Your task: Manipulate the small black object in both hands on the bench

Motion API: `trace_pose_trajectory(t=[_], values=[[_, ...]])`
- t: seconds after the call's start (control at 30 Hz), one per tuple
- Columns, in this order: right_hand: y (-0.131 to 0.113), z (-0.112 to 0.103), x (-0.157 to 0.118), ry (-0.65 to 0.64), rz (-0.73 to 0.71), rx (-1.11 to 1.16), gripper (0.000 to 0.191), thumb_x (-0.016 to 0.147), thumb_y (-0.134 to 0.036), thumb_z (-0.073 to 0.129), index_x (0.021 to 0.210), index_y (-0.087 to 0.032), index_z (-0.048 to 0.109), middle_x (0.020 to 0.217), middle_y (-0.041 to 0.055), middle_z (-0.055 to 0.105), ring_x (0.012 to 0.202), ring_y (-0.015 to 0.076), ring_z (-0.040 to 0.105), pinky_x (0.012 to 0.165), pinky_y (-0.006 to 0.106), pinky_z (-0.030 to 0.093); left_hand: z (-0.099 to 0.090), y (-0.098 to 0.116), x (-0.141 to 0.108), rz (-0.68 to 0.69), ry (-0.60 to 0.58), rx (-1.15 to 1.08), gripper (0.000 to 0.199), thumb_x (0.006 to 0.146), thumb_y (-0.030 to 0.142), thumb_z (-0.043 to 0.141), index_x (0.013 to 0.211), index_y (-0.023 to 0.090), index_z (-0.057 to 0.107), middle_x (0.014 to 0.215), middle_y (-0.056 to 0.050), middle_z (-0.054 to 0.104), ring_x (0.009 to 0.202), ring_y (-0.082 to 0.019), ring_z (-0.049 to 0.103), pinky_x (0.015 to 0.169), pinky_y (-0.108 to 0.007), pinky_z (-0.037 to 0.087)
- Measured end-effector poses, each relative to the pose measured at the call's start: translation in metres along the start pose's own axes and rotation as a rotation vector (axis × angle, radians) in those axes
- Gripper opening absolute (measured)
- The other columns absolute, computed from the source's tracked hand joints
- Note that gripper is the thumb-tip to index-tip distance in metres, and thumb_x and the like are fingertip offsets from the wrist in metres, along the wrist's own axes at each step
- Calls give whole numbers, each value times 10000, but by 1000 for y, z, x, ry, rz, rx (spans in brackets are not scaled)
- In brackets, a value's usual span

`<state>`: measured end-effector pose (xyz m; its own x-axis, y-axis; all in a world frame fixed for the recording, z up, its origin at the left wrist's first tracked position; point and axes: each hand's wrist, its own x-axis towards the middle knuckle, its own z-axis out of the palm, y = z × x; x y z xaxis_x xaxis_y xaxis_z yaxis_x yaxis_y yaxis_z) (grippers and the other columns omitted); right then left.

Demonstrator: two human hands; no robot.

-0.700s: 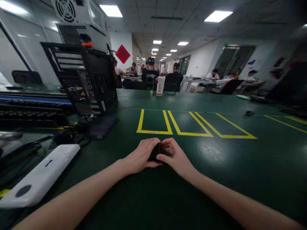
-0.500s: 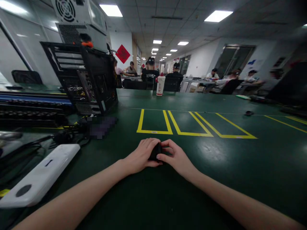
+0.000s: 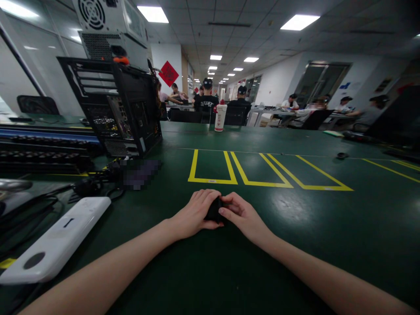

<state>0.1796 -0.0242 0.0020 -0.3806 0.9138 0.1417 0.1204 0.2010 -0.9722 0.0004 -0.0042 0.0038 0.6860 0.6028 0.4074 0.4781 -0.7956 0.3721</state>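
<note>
My left hand (image 3: 197,213) is wrapped round a small black object (image 3: 214,211) just above or on the green tabletop, thumb at its near side and fingers over its far side. Only a dark face of the object shows between the hands, so its kind cannot be made out. At its right edge, my right hand (image 3: 244,216) has thumb and bent fingers pinched together against it. Beyond the hands, yellow tape outlines (image 3: 212,181) mark the green table (image 3: 262,280).
A white device with a grey disc (image 3: 59,240) lies at left beside black cables (image 3: 88,186). Behind it stands an open black computer case (image 3: 131,109). A white cup (image 3: 219,116) is at the far edge, and a small black ring-shaped item (image 3: 342,155) lies at right. People sit beyond.
My right thumb has slid slightly to the right along the object, and the right fingertips are closer together. My left hand keeps its hold. The view has shifted very little.
</note>
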Motion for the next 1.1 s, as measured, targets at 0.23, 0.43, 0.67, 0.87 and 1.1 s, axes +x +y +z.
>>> trace_pose_trajectory(t=[0.23,0.43,0.67,0.87,1.1], values=[[-4,1,-4,-24,7,29,153,779,-205,548,915,-228,481,924,-4,559,868,150,586,754,309,494,1,-1,0,4,11,-7,605,705,346,647,1180,213,296,1151,-75,440,1047,-234,420,907,-394,332],[-2,1,-3,-3,7,23,133,786,-242,543,898,-221,476,880,-5,559,844,152,592,729,303,490,1,-1,0,3,4,7,602,715,353,637,1187,215,289,1165,-83,433,1069,-241,415,912,-403,332],[-4,-4,2,-25,70,16,206,787,-265,546,971,-205,477,992,25,547,938,165,561,804,332,478,-6,4,1,1,-32,3,581,737,372,612,1191,204,290,1164,-87,437,1065,-234,424,915,-397,339],[-6,-8,1,-98,62,-13,172,783,-248,548,932,-200,475,968,15,557,925,170,570,808,360,481,-9,7,1,-5,-39,-9,561,747,372,600,1186,210,292,1174,-93,436,1069,-242,427,917,-419,335],[-13,-9,-1,-116,14,-119,192,761,-225,574,919,-211,465,919,-2,563,858,149,582,767,335,494,-7,5,1,-3,-35,0,569,737,360,615,1181,208,293,1167,-95,437,1070,-243,423,910,-413,339]])
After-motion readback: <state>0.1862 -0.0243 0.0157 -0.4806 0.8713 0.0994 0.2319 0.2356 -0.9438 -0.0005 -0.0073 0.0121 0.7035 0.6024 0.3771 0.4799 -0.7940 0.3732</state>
